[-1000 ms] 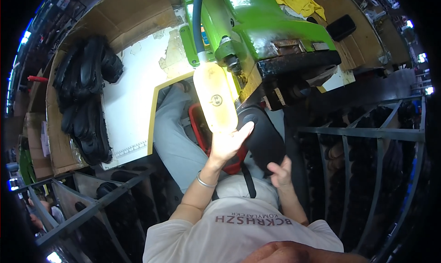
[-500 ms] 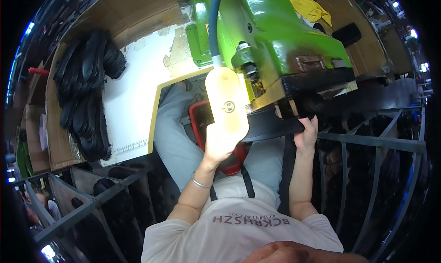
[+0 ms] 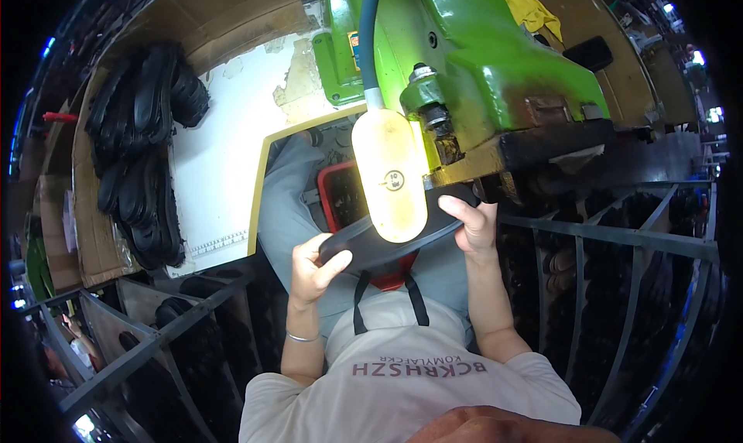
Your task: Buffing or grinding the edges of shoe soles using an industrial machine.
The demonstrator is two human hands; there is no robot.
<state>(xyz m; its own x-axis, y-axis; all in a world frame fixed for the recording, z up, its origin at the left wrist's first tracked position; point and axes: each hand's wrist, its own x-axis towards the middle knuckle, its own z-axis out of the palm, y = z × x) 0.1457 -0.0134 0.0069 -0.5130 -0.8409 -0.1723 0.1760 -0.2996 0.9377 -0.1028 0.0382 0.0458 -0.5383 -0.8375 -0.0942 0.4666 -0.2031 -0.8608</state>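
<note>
A black shoe sole is stretched crosswise above my lap, clear of the machine head. My left hand is closed on its left end, thumb on top. At the other end my right hand grips it, with the thumb laid over the upper face. The glowing oval lamp hangs in front of the sole's middle and hides part of it. Just beyond my right hand is the dark working end of the green machine.
Black soles are piled at the left on a white worktop edged by cardboard. A red bin sits between my knees. Metal racks flank me on both sides. A yellow cloth lies behind the machine.
My left hand has come out from the lamp, down and left, onto the sole's left end. My right hand has moved left, drawing the sole away from the machine head.
</note>
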